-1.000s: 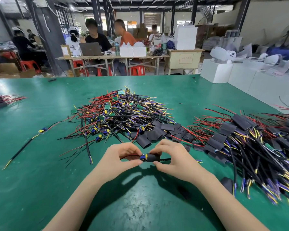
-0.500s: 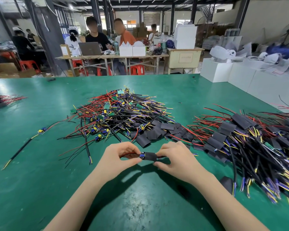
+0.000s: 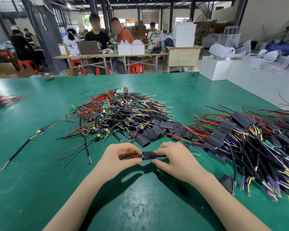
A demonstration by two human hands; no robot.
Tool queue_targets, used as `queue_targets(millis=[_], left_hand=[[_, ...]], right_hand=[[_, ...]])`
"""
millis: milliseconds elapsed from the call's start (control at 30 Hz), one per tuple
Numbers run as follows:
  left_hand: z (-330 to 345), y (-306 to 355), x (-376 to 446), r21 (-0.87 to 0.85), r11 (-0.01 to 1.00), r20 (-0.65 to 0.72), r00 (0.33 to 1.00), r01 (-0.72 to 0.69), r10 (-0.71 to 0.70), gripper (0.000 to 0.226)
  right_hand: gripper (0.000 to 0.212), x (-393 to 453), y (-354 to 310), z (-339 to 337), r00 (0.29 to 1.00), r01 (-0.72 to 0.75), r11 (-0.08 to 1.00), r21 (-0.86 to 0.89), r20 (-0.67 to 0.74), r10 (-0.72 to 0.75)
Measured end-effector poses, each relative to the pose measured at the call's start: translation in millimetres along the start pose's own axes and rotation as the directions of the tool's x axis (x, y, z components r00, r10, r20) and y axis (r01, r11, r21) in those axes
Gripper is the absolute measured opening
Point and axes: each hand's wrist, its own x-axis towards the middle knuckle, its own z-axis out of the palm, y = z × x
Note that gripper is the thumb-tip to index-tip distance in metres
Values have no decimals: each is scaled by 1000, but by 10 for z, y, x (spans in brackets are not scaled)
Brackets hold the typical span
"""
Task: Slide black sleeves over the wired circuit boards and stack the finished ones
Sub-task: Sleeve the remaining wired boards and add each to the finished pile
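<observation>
Left hand (image 3: pixel 118 155) pinching red wires, right hand (image 3: pixel 172 157) fingers curled, gripping black sleeve (image 3: pixel 149 155) above table (image 3: pixel 40 180) — board edge peeking out left; sleeve risking snagging, wires pulling loose

— What sort of place is this?

— A small assembly workshop inside a warehouse hall. The near green worktable (image 3: pixel 40 164) carries a heap of wired circuit boards (image 3: pixel 117 114) at its middle, loose black sleeves (image 3: pixel 157 132) beside them, and a pile of sleeved boards (image 3: pixel 244 139) on the right.

— And farther off?

— Steel columns (image 3: pixel 43 39) and exposed roof beams, folding tables (image 3: pixel 110 55) with a laptop (image 3: pixel 88 47) and seated workers on red plastic stools (image 3: pixel 137 68), white cartons (image 3: pixel 215 67) on the right, stacked cardboard boxes (image 3: pixel 138 29) at the far wall.
</observation>
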Motion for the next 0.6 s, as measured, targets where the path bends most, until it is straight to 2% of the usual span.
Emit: queue_targets(millis=[100, 233, 533, 600], left_hand=[[-10, -6, 8, 28, 1000, -15, 1000, 3, -2, 17], [23, -35, -11, 36, 999, 6, 1000, -4, 4, 18], [23, -55, -13, 87, 996, -3, 1000, -7, 7, 18], [12, -40, -7, 98, 995, 6, 1000, -7, 7, 17]], right_hand=[[29, -3, 18, -62, 1000, -9, 999, 42, -16, 9], [32, -5, -60, -10, 1000, 18, 998, -63, 22, -16], [31, -4, -121, 43, 996, 66, 984, -166, 69, -56], [25, -10, -110, 24, 999, 53, 992, -112, 13, -51]])
